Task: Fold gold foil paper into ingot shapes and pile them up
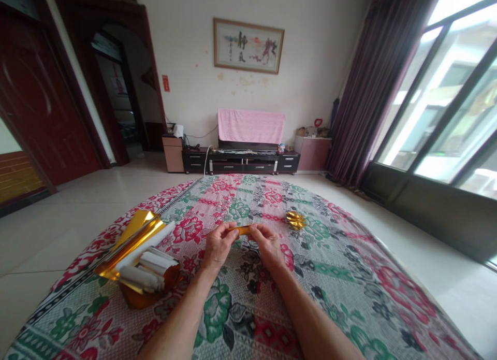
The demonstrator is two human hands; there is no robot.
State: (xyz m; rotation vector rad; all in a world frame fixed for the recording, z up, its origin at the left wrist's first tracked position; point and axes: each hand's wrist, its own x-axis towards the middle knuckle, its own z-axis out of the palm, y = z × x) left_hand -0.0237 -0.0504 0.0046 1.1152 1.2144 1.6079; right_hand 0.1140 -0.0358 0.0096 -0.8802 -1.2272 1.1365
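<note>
A narrow strip of gold foil paper [244,230] is stretched between my two hands, just above the patterned cloth. My left hand [219,246] pinches its left end between thumb and fingers. At the other end, my right hand [267,244] grips it the same way. To the right of my hands lies a crumpled gold foil piece [296,220], made of several folded parts. On the left, gold foil sheets [143,225] rest partly rolled, beside several white paper rolls or folded bundles [149,269]. An amber-brown piece [135,298] shows under them.
A flowered cloth [322,298] covers the round table. Beyond it stand a low black TV cabinet [229,163] and a screen under a pink cover [251,126]. Purple curtains [373,75] and large windows are on the right, a dark red door [39,90] on the left.
</note>
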